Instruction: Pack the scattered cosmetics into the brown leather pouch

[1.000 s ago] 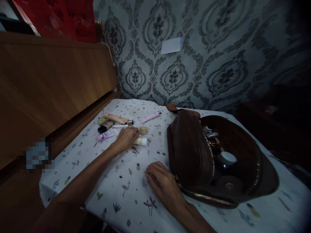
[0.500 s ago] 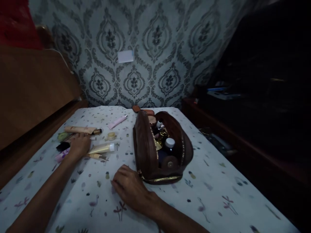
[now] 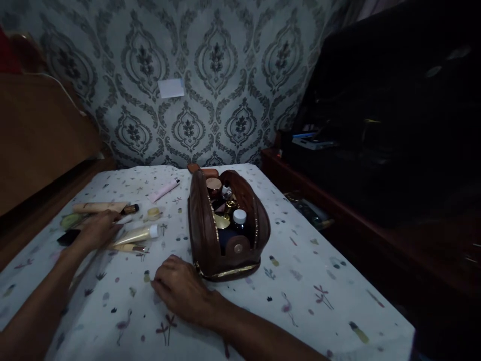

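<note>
My left hand [image 3: 98, 231] is among several cosmetics at the left of the table, its fingers curled down over a slim pale piece by the fingertips that I cannot make out. Behind it lies a beige tube [image 3: 101, 206] with a dark and gold end. A clear tube with a white cap [image 3: 137, 234] and a makeup brush [image 3: 130, 247] are to its right, and a black item [image 3: 68, 237] to its left. My right hand [image 3: 182, 288] rests loosely closed on the tablecloth, holding nothing visible, just in front of an unzipped brown toiletry bag [image 3: 201, 220].
The bag holds a white-capped bottle [image 3: 239, 217], a round jar [image 3: 214, 185] and gold items. A small yellow jar [image 3: 154, 213] and a pink tube [image 3: 164, 190] lie on the patterned tablecloth [image 3: 300, 281]. A wooden panel [image 3: 41, 135] stands left; patterned wallpaper [image 3: 214, 90] is behind.
The view has turned right, so everything sits further left. My left hand has shifted slightly towards me over the cosmetics, and the purple item beside it is now hidden. My right hand stays put.
</note>
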Demonstrator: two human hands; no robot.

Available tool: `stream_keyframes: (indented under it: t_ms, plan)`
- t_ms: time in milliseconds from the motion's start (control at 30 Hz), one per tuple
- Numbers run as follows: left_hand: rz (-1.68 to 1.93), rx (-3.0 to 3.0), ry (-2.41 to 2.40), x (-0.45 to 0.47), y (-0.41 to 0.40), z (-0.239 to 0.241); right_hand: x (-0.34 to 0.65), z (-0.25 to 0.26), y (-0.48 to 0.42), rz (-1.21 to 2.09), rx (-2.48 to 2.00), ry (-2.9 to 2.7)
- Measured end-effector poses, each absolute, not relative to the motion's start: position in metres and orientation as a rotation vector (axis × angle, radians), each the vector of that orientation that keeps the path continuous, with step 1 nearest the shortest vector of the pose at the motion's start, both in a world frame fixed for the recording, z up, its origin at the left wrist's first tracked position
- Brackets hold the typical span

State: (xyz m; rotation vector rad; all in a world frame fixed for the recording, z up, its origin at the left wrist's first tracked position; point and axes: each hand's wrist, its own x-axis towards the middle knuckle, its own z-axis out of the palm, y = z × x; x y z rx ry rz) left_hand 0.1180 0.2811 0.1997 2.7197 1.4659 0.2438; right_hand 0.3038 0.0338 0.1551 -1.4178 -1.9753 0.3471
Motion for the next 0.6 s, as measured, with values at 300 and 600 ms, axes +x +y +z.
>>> stream_keyframes:
  t_ms: [300,600]
  plan:
    - [0.706,2.063,0.865,0.16,0.233,0.2,0.299,0.147,0.054,0.617,-1.354,-1.402]
    - [0.72,1.702,0.473,0.195,0.166,0.181,0.294,0.14,0.09,1.075,-1.179,-0.798]
